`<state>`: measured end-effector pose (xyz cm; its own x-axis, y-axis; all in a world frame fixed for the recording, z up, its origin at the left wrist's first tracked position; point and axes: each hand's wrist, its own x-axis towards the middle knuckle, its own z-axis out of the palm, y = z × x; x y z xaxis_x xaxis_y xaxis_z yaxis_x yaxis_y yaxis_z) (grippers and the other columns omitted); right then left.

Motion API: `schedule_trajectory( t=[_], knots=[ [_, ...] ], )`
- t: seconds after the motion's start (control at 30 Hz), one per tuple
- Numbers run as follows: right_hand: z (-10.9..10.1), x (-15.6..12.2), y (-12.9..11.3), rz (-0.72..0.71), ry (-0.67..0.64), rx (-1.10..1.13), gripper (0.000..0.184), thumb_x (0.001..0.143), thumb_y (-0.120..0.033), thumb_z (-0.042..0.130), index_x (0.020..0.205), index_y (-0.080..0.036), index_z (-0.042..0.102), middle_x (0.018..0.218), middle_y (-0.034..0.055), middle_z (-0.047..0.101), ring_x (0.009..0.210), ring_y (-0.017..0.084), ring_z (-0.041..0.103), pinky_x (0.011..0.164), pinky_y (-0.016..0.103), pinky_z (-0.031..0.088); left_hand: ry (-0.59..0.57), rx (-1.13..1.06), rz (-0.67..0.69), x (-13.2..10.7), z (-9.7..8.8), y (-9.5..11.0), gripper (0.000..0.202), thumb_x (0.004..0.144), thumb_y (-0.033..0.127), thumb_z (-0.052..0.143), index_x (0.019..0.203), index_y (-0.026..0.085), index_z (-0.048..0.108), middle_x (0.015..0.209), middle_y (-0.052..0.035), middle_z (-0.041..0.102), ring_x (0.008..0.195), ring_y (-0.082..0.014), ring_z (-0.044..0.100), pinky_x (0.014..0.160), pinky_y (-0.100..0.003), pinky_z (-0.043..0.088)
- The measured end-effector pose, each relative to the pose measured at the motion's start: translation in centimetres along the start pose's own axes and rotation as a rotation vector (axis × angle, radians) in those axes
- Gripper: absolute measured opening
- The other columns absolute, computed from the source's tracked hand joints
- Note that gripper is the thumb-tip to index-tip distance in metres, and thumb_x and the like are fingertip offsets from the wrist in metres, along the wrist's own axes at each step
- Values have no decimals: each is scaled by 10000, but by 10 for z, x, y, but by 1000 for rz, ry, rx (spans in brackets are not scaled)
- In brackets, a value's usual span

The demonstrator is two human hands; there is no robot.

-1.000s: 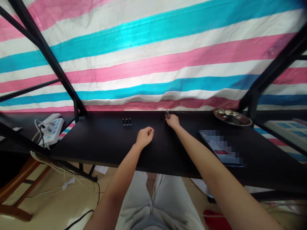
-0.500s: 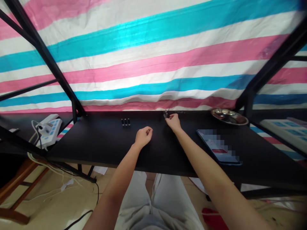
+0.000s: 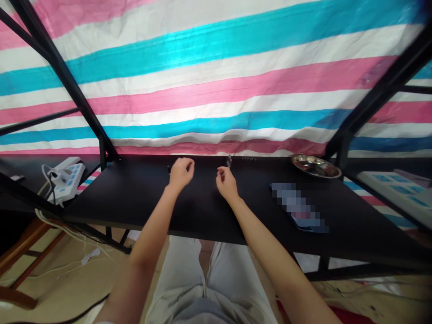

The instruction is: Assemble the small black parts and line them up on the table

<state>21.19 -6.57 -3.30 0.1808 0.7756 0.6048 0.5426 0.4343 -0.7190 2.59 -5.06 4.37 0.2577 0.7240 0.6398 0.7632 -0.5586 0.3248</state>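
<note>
My left hand (image 3: 181, 173) is over the left part of the black table, fingers curled and thumb drawn in; whatever it may pinch is too small to see. Just left of it peeks a small dark cylinder (image 3: 169, 169), the hand covering the spot beside it. Nearer the middle, my right hand (image 3: 226, 182) is closed in a pinch, its contents not discernible. Right behind its fingers is a little heap of small shiny pieces (image 3: 230, 160). A row of several tiny pieces (image 3: 249, 159) lies farther right by the back edge.
A round metal dish (image 3: 316, 166) sits at the back right of the black table (image 3: 135, 198). In front of it lies a phone (image 3: 299, 207), partly pixelated. White power strips (image 3: 69, 182) with cables are at the left. A striped sheet (image 3: 216, 90) hangs behind, between dark metal posts.
My left hand has moved left and back, over the small dark cylinders, three of which showed before. My right hand has drawn left and towards me, away from the shiny heap.
</note>
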Motion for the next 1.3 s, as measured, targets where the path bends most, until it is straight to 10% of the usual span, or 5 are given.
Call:
schedule_trajectory(
  t=[0.17,0.37,0.7,0.93,1.3],
  knots=[
    [0,-2,1,-23,-32,-32,262,780,-234,404,1016,-192,510,894,57,591,642,141,526,656,299,446,-352,308,-18,38,-36,-36,199,733,295,600,887,177,643,1047,-97,591,1069,-277,463,920,-443,355],
    [-1,-5,-1,-30,-61,-62,264,780,-227,402,1016,-192,515,891,52,603,632,138,528,648,290,439,-633,549,-63,39,-32,-52,398,699,308,657,1080,207,602,1386,-122,345,1322,-351,162,1024,-605,122],
    [-2,-4,-1,-4,-105,-52,268,784,-254,405,1019,-196,520,878,45,599,616,135,516,672,302,431,-432,383,74,25,-7,-53,120,729,112,579,765,188,665,1040,-101,603,1135,-281,434,980,-554,205],
    [1,-1,-4,133,-119,79,265,822,-413,413,942,-205,525,854,38,600,587,125,513,624,289,430,-105,-295,-128,9,21,-4,106,760,211,589,849,197,646,880,-35,658,889,-173,565,835,-337,385],
    [4,4,-13,419,-252,540,492,714,-657,492,544,-203,411,426,-62,370,359,63,329,366,214,245,-30,-735,-330,-35,65,9,149,780,248,542,897,159,566,766,-22,628,712,-115,582,635,-221,412]
  ],
)
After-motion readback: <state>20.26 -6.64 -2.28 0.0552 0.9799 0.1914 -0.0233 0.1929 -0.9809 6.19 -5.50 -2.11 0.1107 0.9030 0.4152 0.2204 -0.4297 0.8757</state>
